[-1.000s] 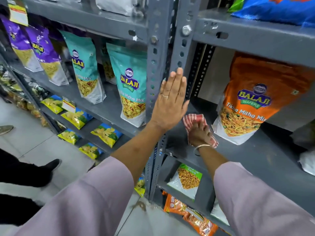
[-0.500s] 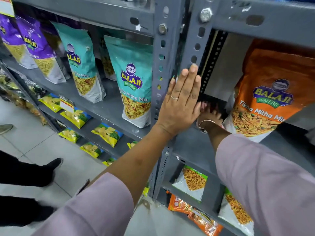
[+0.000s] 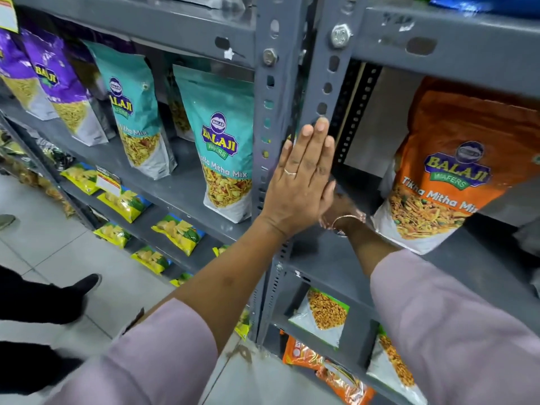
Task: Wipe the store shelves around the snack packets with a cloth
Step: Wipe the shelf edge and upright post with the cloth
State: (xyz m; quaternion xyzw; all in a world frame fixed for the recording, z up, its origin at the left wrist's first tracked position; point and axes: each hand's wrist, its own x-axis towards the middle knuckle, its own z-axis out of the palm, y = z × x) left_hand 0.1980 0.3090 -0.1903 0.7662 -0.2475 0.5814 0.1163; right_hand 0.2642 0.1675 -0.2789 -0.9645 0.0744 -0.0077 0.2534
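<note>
My left hand (image 3: 301, 182) lies flat, fingers straight, against the grey perforated upright post (image 3: 328, 68) between two shelf bays. Behind it my right hand (image 3: 343, 204) reaches deep onto the grey shelf (image 3: 327, 258), pressing down on a red-and-white striped cloth (image 3: 323, 223); only a pink edge of it shows by my bracelet. An orange Balaji snack packet (image 3: 455, 171) stands just right of that hand. A teal Balaji packet (image 3: 225, 141) stands left of the post.
More teal and purple packets (image 3: 58, 83) line the left shelf. Small yellow packets (image 3: 178, 232) lie on the lower shelves, and further packets (image 3: 321, 314) under the shelf my right hand is on. Another person's black shoe (image 3: 84, 285) is on the tiled floor at left.
My right hand slid the cloth from the shelf's front edge toward the back, beside the orange packet, and is now mostly hidden behind my left hand. The view moved closer.
</note>
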